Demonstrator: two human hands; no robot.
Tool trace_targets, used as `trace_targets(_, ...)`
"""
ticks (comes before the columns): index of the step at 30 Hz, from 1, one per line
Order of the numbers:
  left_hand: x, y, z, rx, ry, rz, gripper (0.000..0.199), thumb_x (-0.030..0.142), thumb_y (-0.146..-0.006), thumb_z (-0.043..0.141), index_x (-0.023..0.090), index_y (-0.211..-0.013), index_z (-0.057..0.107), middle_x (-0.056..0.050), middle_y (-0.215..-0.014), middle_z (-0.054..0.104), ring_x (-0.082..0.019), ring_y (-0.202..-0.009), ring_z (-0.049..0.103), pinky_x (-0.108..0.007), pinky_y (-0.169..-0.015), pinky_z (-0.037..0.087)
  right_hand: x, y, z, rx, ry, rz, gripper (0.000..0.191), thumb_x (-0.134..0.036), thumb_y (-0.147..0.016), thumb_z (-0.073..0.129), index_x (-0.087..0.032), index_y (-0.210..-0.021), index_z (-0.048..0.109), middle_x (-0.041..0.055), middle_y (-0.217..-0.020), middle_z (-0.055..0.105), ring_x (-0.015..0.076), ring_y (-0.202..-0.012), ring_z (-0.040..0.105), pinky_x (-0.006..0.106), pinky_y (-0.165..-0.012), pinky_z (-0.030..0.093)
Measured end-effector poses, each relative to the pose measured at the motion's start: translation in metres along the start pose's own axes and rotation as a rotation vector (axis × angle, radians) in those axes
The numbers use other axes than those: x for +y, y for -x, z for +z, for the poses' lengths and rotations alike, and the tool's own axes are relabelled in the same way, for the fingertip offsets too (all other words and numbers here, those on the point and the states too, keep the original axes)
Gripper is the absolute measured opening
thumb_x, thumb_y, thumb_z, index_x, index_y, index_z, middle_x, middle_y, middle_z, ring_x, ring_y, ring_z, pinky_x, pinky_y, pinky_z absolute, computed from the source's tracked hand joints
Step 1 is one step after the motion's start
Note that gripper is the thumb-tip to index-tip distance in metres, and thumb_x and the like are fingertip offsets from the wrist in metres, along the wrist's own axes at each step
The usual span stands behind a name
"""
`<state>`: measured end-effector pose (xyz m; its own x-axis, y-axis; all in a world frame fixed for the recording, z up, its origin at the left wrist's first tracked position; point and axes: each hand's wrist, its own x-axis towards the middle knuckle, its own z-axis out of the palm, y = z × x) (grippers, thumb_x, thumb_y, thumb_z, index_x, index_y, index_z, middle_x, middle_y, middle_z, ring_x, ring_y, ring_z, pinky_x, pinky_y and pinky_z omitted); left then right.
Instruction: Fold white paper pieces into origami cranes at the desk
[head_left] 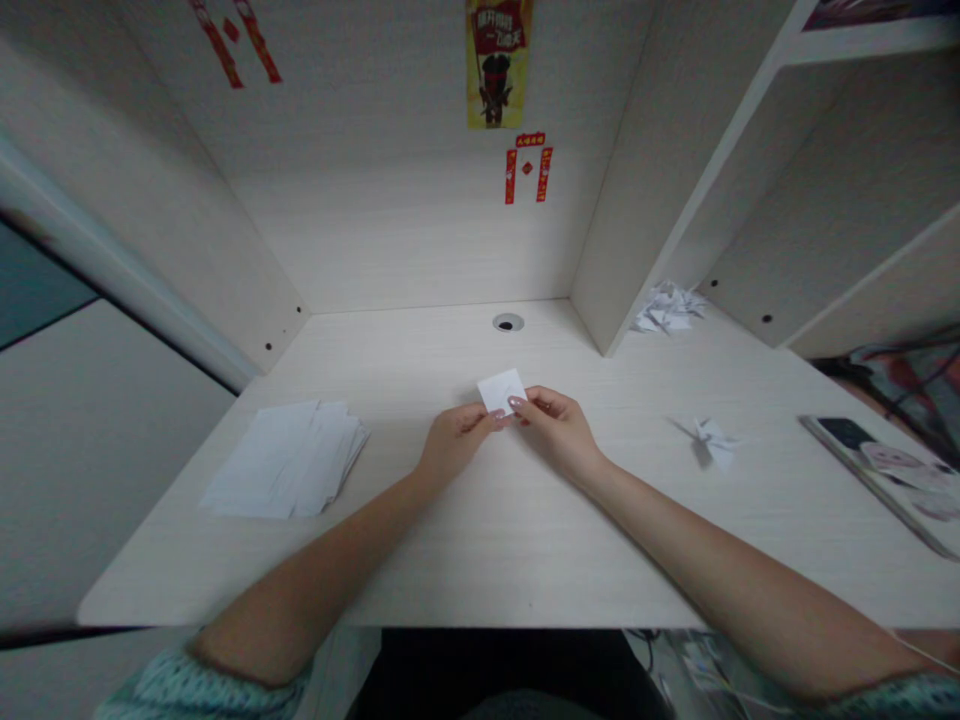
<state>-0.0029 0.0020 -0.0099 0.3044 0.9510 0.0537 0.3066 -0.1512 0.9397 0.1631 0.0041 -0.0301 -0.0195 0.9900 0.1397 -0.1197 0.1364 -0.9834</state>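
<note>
A small folded square of white paper (pixel 501 388) is held up over the middle of the desk, between both hands. My left hand (pixel 459 436) pinches its lower left edge, thumb on the near side. My right hand (pixel 559 420) grips the right edge, with its thumb lying on the paper's face. The fingers behind the paper are partly hidden. To the left lies a spread stack of white paper sheets (pixel 281 460). A folded paper piece with pointed arms (pixel 714 442) sits on the desk right of my right hand.
A phone-like slab in a printed case (pixel 885 480) lies at the desk's right side. Several folded white papers (pixel 670 308) are heaped behind the upright divider (pixel 637 200). A round cable hole (pixel 508 322) is near the back wall. The desk's front edge (pixel 510 627) runs below my arms.
</note>
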Motion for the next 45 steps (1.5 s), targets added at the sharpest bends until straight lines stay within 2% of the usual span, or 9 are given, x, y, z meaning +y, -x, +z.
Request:
trace_targets(4,0.0017,0.0049,0.0017,-0.023,-0.164,0.051,0.034,0.049,-0.084,0.053,0.020,-0.081,0.070,0.001,-0.077,0.070,-0.017,-0.077,0.064,-0.026,-0.073,0.044,-0.0016,-0.0034,-0.0058,0.101,-0.052,-0.010,0.024,-0.043,-0.076,0.067,-0.020,-0.071,0.064,-0.0017,-0.067,0.060,0.0131,-0.065,0.051,0.026,-0.065,0.039)
trace_targets(8,-0.0001,0.0016,-0.0005,0.260,-0.070,0.071,0.023,0.042,-0.083,0.058,0.020,-0.090,0.057,-0.002,-0.092,0.066,-0.015,-0.088,0.063,-0.026,-0.080,0.045,-0.0033,-0.0050,-0.0067,0.119,-0.037,-0.015,0.026,-0.044,-0.073,0.069,-0.020,-0.072,0.061,-0.0019,-0.065,0.059,0.0126,-0.062,0.050,0.025,-0.061,0.037)
trace_targets(10,-0.0004,-0.0008,-0.0023,0.303,0.020,0.113,0.025,0.037,-0.084,0.058,0.021,-0.101,0.051,-0.005,-0.103,0.064,-0.016,-0.097,0.062,-0.027,-0.085,0.045,-0.0026,-0.0042,-0.0051,0.078,-0.008,-0.014,0.026,-0.045,-0.074,0.069,-0.019,-0.074,0.061,-0.0031,-0.061,0.055,0.0119,-0.058,0.047,0.025,-0.058,0.035)
trace_targets(14,0.0031,0.0004,-0.0030,0.182,0.075,0.122,0.038,0.034,-0.085,0.056,0.022,-0.119,0.043,-0.005,-0.100,0.067,-0.016,-0.095,0.064,-0.028,-0.084,0.047,0.0005,-0.0008,-0.0019,0.007,0.079,-0.090,0.029,-0.041,-0.078,0.066,-0.022,-0.100,0.063,-0.0042,-0.065,0.051,0.0125,-0.060,0.045,0.025,-0.059,0.035)
trace_targets(17,0.0064,0.0042,-0.0014,0.163,-0.028,0.128,0.038,0.033,-0.083,0.059,0.024,-0.118,0.048,-0.003,-0.097,0.068,-0.016,-0.091,0.065,-0.026,-0.081,0.048,0.0010,0.0012,-0.0010,0.009,0.085,-0.153,0.041,-0.037,-0.081,0.064,-0.027,-0.119,0.053,-0.0048,-0.067,0.052,0.0141,-0.063,0.048,0.026,-0.062,0.038)
trace_targets(23,0.0077,0.0048,-0.0002,0.135,-0.131,0.160,0.029,0.028,-0.080,0.061,0.024,-0.109,0.063,0.000,-0.096,0.068,-0.014,-0.084,0.064,-0.025,-0.081,0.048,0.0010,0.0003,-0.0009,0.024,0.141,-0.184,0.017,-0.039,-0.083,0.062,-0.023,-0.086,0.067,0.0025,-0.084,0.067,0.0173,-0.076,0.057,0.030,-0.070,0.042)
trace_targets(34,0.0050,-0.0010,-0.0032,0.114,0.143,0.035,0.046,0.028,-0.076,0.064,0.018,-0.121,0.061,0.002,-0.073,0.067,-0.013,-0.074,0.065,-0.024,-0.074,0.049,-0.0049,-0.0009,-0.0037,-0.080,0.206,-0.241,0.035,-0.038,-0.069,0.077,-0.029,-0.102,0.072,0.0059,-0.099,0.068,0.0179,-0.077,0.060,0.034,-0.072,0.048)
trace_targets(41,0.0033,-0.0034,-0.0040,0.074,0.251,0.009,0.048,0.027,-0.074,0.066,0.018,-0.121,0.061,-0.002,-0.088,0.073,-0.015,-0.084,0.068,-0.027,-0.081,0.050,-0.0034,-0.0025,-0.0062,-0.090,0.183,-0.232,0.031,-0.035,-0.070,0.077,-0.030,-0.100,0.074,0.0055,-0.098,0.069,0.0197,-0.084,0.061,0.035,-0.076,0.049)
trace_targets(45,0.0039,-0.0039,-0.0046,0.061,0.238,0.006,0.045,0.027,-0.072,0.067,0.018,-0.116,0.063,-0.002,-0.084,0.073,-0.015,-0.081,0.068,-0.027,-0.078,0.050,-0.0013,-0.0027,-0.0063,-0.072,0.180,-0.221,0.025,-0.034,-0.073,0.074,-0.030,-0.097,0.074,0.0052,-0.096,0.070,0.0201,-0.086,0.062,0.035,-0.075,0.048)
